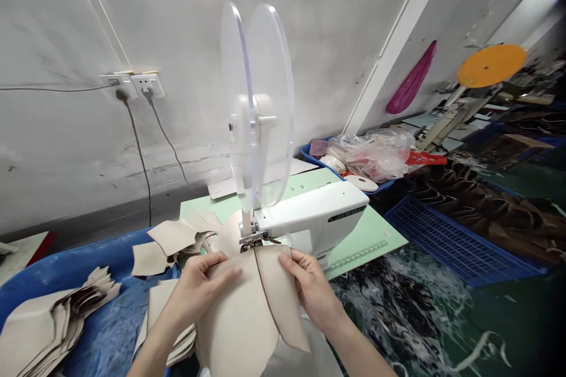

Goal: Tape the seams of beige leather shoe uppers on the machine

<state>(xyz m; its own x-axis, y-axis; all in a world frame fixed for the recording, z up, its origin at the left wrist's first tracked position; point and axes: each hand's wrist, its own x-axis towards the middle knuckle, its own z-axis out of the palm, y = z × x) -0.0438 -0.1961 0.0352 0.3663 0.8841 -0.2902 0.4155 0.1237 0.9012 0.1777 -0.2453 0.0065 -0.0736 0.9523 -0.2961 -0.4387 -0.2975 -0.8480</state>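
Holding two panels, one machine beyond

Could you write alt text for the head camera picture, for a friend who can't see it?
A person's left hand and right hand hold a thin, flexible beige sheet at a white sewing-style machine on a pale green tabletop. Large clear round discs stand above; at left, a blue plastic tub holds stacked beige pieces.

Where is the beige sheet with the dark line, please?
The beige sheet is at the head view's lower centre, between left hand and right hand, below the white machine.
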